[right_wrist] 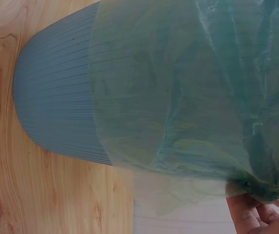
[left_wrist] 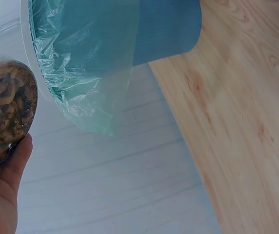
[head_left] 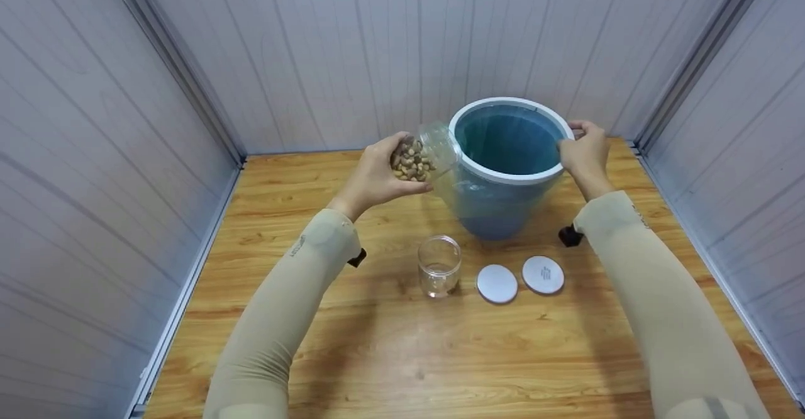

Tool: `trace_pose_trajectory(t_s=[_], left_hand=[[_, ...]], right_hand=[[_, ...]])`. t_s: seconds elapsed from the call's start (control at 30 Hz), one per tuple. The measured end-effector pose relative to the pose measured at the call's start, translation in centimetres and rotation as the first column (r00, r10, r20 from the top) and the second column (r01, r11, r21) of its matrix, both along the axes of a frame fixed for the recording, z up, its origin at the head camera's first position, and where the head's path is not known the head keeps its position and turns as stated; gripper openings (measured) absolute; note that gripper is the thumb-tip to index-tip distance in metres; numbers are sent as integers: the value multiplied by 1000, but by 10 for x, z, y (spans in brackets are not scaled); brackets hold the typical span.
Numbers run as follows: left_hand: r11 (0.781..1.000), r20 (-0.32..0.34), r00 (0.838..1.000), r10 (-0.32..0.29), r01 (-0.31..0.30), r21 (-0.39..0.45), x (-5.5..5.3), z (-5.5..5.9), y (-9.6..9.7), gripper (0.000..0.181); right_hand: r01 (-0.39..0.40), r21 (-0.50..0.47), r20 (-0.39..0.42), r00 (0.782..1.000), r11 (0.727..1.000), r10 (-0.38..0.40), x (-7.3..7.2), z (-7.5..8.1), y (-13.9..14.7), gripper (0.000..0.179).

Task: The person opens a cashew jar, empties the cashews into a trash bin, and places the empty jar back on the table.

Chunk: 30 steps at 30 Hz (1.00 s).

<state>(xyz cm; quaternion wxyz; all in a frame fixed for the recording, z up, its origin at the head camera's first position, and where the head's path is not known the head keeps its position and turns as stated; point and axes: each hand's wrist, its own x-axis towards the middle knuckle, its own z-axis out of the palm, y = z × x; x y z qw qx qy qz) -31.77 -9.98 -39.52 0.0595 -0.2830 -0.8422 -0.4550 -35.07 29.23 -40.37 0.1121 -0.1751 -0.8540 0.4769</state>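
My left hand (head_left: 382,172) grips a clear jar (head_left: 438,144) tipped on its side, its mouth end pointing toward the bin. Brown and tan nuts (head_left: 412,162) lie in the end of the jar near the palm; the left wrist view shows the nuts (left_wrist: 5,112) through the base. A blue trash bin (head_left: 494,214) with a white rim (head_left: 510,178) stands to the right, lined with a thin green bag (right_wrist: 154,92) folded over its outside. At the bin's right side, my right hand (head_left: 586,155) pinches the rim and bag edge.
An uncovered clear jar (head_left: 439,268) stands upright on the wooden table (head_left: 402,356) in front of the bin. Two round white lids (head_left: 497,284) lie flat to its right. Pale panel walls (head_left: 352,60) enclose the table at the back and both sides.
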Motion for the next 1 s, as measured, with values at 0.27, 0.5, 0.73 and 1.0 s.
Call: trace_pose_trajectory(t_s=[0.27,0.5,0.73,1.0], left_hand=[[999,16,1000,11,-10,-46,-8,4,4,94],[998,-4,999,44,-44,-36,-13,3,11,93],[998,-18,998,59,-60,-24,-17,6,15,93],[996,-30,997,67,-69,-51,-22,12,17,95]], right_hand=[[-5,-13,8,1000,1000,5,1,0,-1,52],[-14,16,-8,1000,1000,14,1,0,-1,54],[-31,-18,14,999,999,31,1,1,-4,53],[-13,2,14,1000,1000,13,-3,0,-3,54]])
